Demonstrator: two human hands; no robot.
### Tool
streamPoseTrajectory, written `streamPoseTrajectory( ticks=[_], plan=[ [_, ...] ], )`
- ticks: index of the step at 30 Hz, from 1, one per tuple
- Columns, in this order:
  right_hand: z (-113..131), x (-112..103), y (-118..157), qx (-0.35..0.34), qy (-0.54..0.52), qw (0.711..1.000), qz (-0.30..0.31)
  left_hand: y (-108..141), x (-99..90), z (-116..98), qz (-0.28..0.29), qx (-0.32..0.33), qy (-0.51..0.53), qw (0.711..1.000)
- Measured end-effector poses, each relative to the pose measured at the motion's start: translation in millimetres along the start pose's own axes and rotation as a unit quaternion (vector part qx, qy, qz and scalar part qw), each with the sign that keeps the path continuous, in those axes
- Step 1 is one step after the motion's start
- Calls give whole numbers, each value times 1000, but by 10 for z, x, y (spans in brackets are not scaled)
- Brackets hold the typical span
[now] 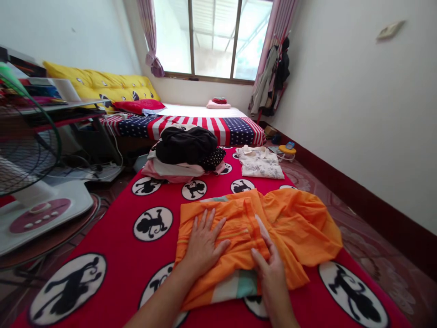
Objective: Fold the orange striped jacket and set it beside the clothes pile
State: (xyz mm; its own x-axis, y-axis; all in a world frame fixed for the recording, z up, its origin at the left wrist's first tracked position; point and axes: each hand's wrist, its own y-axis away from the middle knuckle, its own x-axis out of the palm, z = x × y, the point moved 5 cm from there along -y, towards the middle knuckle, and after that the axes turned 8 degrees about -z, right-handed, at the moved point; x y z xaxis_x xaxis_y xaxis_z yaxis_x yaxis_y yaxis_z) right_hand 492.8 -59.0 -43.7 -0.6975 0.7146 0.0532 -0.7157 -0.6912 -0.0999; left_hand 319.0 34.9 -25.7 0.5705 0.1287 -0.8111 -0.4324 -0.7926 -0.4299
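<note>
An orange garment (300, 223) of thin cloth, with white and teal panels at its lower edge, lies partly folded on the red blanket. My left hand (205, 243) rests flat on its folded left part, fingers spread. At the right edge of that fold, my right hand (271, 269) grips the cloth, thumb on top and the other fingers partly hidden. To the right of my hands the cloth is loose and bunched. Whether it is a jacket or another kind of top, I cannot tell.
The red blanket (118, 255) carries black monkey figures in white circles. Ahead stand a pile of clothes (186, 146) and a folded white patterned shirt (261, 161). A fan (41, 209) is at the left, a bed (201, 111) beneath the window, and a wall on the right.
</note>
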Motion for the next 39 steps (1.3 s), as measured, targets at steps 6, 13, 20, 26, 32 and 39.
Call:
streamPoseTrajectory(
  ticks=[6, 13, 20, 26, 32, 39],
  plan=[
    [251, -348, -203, -142, 200, 969, -35, -142, -623, 499, -195, -96, 135, 967],
    [835, 867, -246, -269, 145, 935, 177, 109, -664, 1086, -180, -306, 75, 932],
    [642, 2236, -306, -306, 328, 840, 306, 492, -566, 544, -215, -172, 5, 961],
    [412, 2669, -307, -294, 407, 776, 381, 500, -517, 499, -179, -140, 3, 974],
    [427, 2734, -401, -331, 340, 805, 357, 473, -509, 456, -170, -141, -15, 975],
    [126, 2705, -423, -310, 344, 825, 325, 478, -488, 461, -149, -125, -52, 980]
  ],
)
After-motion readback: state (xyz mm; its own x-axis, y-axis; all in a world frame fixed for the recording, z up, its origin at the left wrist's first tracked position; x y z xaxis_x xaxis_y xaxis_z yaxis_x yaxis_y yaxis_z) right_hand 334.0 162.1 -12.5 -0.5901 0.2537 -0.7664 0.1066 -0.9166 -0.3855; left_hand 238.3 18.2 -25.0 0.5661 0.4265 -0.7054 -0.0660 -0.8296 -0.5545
